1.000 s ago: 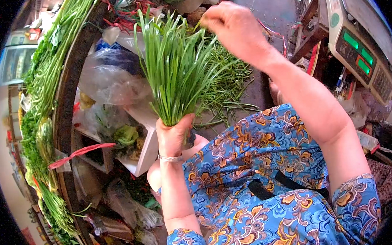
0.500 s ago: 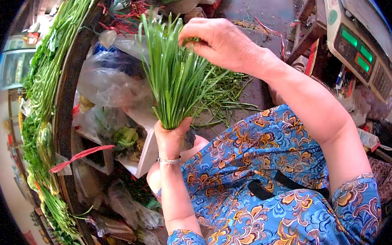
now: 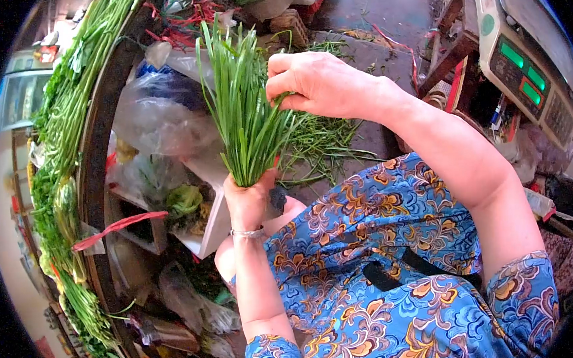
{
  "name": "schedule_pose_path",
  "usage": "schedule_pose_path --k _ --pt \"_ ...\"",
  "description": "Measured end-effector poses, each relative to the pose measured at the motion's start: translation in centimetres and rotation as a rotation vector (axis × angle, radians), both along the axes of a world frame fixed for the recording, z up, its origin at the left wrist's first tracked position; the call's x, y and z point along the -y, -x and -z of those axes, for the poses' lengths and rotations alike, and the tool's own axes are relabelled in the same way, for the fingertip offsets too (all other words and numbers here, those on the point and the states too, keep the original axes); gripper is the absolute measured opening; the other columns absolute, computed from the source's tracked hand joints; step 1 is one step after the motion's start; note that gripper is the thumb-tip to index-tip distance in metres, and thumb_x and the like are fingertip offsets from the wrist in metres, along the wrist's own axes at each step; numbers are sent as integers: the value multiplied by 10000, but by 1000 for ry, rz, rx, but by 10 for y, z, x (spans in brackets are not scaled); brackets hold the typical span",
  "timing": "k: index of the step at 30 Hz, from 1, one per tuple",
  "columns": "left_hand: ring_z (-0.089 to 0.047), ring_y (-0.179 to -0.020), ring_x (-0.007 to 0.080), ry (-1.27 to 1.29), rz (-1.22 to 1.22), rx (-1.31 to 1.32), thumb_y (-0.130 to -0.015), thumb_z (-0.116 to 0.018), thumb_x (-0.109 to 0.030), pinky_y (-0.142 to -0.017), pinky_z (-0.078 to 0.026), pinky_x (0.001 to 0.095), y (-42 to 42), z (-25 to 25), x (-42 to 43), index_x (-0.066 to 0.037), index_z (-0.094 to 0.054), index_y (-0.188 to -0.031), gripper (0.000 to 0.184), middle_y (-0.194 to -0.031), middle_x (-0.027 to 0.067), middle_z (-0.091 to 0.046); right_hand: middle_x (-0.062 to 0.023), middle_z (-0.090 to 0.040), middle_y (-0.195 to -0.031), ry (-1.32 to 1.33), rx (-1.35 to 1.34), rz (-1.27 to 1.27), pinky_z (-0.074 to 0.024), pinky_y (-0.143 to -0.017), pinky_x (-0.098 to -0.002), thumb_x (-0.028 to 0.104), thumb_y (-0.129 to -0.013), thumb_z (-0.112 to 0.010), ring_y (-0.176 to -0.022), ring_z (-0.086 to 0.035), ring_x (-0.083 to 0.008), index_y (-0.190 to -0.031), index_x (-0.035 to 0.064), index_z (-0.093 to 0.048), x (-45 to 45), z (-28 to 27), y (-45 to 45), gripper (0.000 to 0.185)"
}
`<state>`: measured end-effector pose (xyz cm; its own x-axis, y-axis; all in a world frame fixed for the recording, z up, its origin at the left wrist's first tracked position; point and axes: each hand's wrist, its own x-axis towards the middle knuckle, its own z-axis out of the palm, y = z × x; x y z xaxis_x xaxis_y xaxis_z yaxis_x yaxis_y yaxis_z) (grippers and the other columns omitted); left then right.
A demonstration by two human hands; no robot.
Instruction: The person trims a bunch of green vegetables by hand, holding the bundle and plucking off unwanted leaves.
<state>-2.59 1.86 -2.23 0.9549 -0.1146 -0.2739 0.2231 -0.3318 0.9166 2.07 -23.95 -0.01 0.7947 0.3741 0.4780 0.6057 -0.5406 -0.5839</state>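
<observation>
My left hand point(image 3: 247, 200), a metal bracelet at its wrist, is wrapped round the lower end of a bunch of garlic chives point(image 3: 241, 109). The long flat green leaves fan upward and away from me. At the bunch's right side, my right hand point(image 3: 320, 85) is closed in a pinch on some chive leaves; its fingertips are partly hidden. Beneath that hand, a heap of loose chive pieces point(image 3: 326, 137) lies on the dark work surface.
A digital scale point(image 3: 522, 66) with lit green figures stands at the right. Clear plastic bags point(image 3: 158, 114) and a white foam box point(image 3: 211, 226) are at the left. Long greens point(image 3: 73, 126) line a curved dark shelf edge. Red ties point(image 3: 185, 27) lie at the back.
My right hand has moved down along the bunch's right side, its fingers now closer together. The bunch leans slightly more to the left, still in my left hand.
</observation>
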Motion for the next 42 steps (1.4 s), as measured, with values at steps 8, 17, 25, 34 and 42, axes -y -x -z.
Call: schedule_pose_path --k 8,17,25,34,42 --pt "-576 -645 69 0 -31 51 -757 -727 0 -599 -468 224 -3 1 -1 5 -697 -922 168 -790 4 -679 -76 -571 -881 50 98 27 -521 -667 -415 143 -779 -676 -812 -633 -306 -842 104 -602 -5 -7 5 105" --pt "-572 -614 78 17 -35 -28 -741 -742 -7 -562 -452 226 -4 1 -1 -14 -680 -877 150 -737 0 -654 -88 -576 -921 9 164 45 -524 -675 -403 100 -785 -649 -814 -633 -307 -893 74 -589 -13 -9 10 126" --pt "-529 -525 79 16 -52 -80 -749 -738 -31 -470 -404 226 -4 -1 -1 -22 -678 -836 106 -661 13 -623 -152 -620 -824 -156 -118 -44 -499 -720 -390 89 -782 -609 -815 -624 -330 -948 0 -584 -15 5 9 189" --pt "-526 -508 85 83 -44 -101 -766 -709 -16 -446 -394 226 -2 -8 3 -10 -688 -861 97 -659 30 -627 -163 -642 -782 -278 -414 -95 -498 -685 -353 144 -807 -662 -734 -640 -267 -918 -5 -654 -20 7 11 186" --pt "-549 -530 92 119 -49 -35 -771 -670 14 -453 -409 224 0 -10 6 1 -684 -887 117 -714 50 -649 -184 -652 -808 -136 -312 -36 -496 -703 -421 171 -813 -634 -791 -637 -361 -896 17 -668 -23 12 11 178"
